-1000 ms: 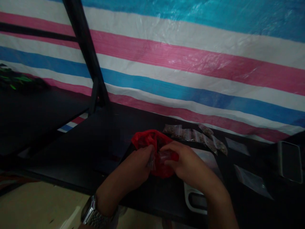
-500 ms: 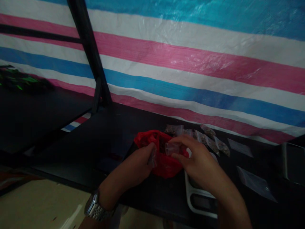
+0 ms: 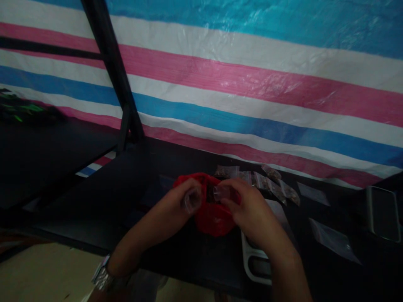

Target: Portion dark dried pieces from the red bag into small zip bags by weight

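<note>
Head view, dim light. Both hands are over a dark counter (image 3: 132, 176) in front of a striped tarp (image 3: 252, 84) in pink, white and blue. The left hand (image 3: 181, 205) is closed around a small clear plastic bag (image 3: 192, 199), pinching it between thumb and fingers. The right hand (image 3: 248, 209) pinches another small clear bag (image 3: 222, 192) at its fingertips, just across from the left one; the two bags are near each other, not clearly touching. Directly below and between the hands sits a red plastic bag (image 3: 212, 218), crumpled and open on the counter, with dark contents barely visible inside. A metal wristwatch (image 3: 102, 277) is on the left wrist.

Under the right forearm lies a white digital scale (image 3: 252, 260), partly covered by the arm. Behind the hands, near the tarp, is a row of small filled packets (image 3: 261, 178) with brownish contents, lying flat and overlapping. To the right are empty clear zip bags (image 3: 333, 241) flat on the counter, one farther back (image 3: 313, 193). At the far right edge lies a phone (image 3: 382, 214). A black metal post (image 3: 113, 71) rises at the left, slanted in view. Something green and black (image 3: 22, 111) is blurred at the far left; what it is cannot be made out.
</note>
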{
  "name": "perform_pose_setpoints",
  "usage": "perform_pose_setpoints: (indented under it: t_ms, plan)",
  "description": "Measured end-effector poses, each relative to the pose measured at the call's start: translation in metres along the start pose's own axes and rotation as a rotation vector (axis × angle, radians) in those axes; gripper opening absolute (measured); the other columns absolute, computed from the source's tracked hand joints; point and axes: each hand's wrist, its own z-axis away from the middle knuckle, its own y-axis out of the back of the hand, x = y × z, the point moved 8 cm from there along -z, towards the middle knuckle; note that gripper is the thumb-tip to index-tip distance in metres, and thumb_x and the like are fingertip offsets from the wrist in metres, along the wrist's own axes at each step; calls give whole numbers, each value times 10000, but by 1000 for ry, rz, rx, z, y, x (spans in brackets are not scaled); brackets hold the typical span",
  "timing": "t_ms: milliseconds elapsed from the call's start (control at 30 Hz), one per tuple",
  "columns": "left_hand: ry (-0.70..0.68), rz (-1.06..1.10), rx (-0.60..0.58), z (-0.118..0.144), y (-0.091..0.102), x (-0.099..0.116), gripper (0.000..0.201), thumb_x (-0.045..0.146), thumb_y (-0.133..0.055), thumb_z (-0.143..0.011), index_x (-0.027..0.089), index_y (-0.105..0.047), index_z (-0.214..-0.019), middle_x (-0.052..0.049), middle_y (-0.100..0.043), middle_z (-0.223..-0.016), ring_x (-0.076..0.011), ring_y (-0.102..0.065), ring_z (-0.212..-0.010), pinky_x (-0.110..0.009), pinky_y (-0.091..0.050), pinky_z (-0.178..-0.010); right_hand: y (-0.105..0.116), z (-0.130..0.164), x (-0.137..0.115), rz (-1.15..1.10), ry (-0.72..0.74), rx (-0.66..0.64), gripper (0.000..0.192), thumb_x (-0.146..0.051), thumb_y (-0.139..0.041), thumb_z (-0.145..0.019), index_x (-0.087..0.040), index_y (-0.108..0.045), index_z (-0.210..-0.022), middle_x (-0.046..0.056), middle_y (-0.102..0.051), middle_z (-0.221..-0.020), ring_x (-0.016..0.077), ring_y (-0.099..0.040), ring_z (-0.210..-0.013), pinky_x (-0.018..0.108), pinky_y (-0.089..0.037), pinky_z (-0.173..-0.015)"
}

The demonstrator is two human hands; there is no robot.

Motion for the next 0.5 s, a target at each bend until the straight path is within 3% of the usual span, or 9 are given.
perform_pose_setpoints:
  t_ms: [67, 133, 267, 433, 500]
  plan:
    - [11, 69, 183, -2, 17, 5, 101, 318, -637, -920, 242, -571, -909, 30, -599, -827, -161, -590, -741, -271, -494, -674, -8, -4, 4, 125, -7, 3, 327, -11, -642, -875, -232, -745, -1093, 70, -761, -1146, 271, -692, -1097, 443, -496, -998]
    - [57, 58, 274, -2, 23, 3, 143, 357, -637, -908, 236, -560, -896, 33, -585, -783, -161, -575, -698, -273, -480, -635, -17, -8, 9, 235, -27, -20, 333, -6, -634, -873, -225, -755, -1093, 92, -759, -1167, 296, -686, -1107, 465, -490, -996]
    - [184, -97, 205, -2, 1, -20, 76, 301, -586, -910, 231, -583, -881, 0, -649, -799, -194, -625, -723, -312, -484, -663, -27, -13, 17, 318, -68, -49, 362, 17, -603, -866, -217, -751, -1100, 103, -763, -1178, 314, -682, -1136, 468, -485, -1001]
    - [230, -255, 388, -3, -9, -34, 121, 320, -634, -916, 241, -546, -941, -74, -713, -922, -271, -711, -843, -376, -515, -738, -32, -19, 23, 261, -99, -36, 345, 34, -598, -855, -208, -716, -1072, 95, -765, -1152, 282, -707, -1104, 412, -499, -976]
    - [255, -272, 397, -5, -13, -34, 193, 349, -677, -905, 245, -531, -977, -94, -729, -949, -301, -732, -867, -388, -517, -740, -34, -21, 23, 244, -95, -43, 335, 45, -603, -843, -213, -703, -1032, 87, -764, -1125, 271, -713, -1075, 391, -504, -948]
